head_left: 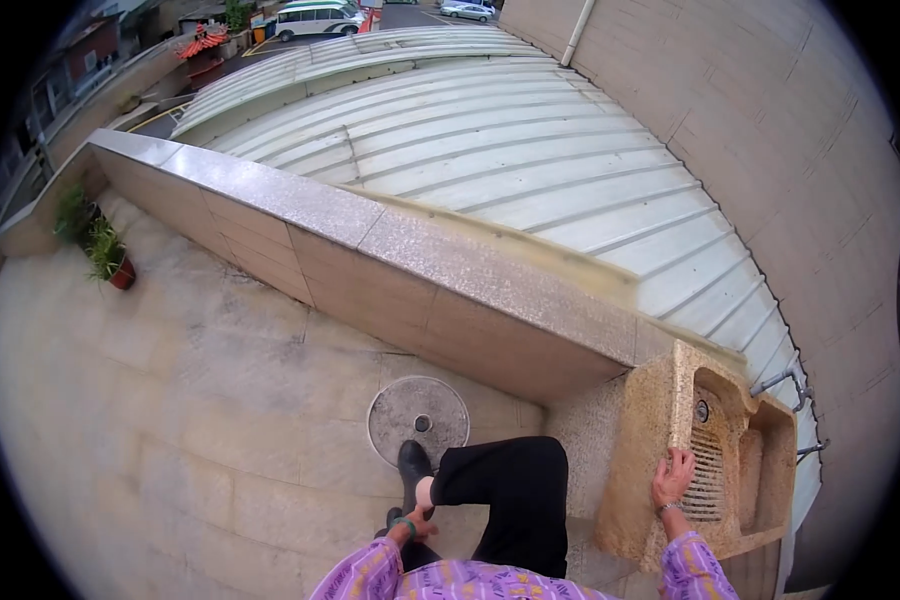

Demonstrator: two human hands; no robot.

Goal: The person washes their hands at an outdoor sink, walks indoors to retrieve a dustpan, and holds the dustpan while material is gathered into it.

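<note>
My right hand (673,478) rests on the front rim of a stone sink (650,440), its fingers bent over the edge beside the ribbed washboard part (707,475). My left hand (420,522), with a green bracelet at its wrist, is down by the ankle of a raised leg in black trousers (515,485). Its fingers are curled near the heel of a black shoe (414,468); whether they grip anything is too small to tell. The toe of that shoe lies over a round stone cover (400,405) on the floor.
A low wall (390,280) with a polished top runs diagonally ahead to the sink. Metal roofing (530,160) lies beyond it. Taps (795,385) stick out behind the sink. Potted plants (110,262) stand at the far left on the tiled floor (200,380).
</note>
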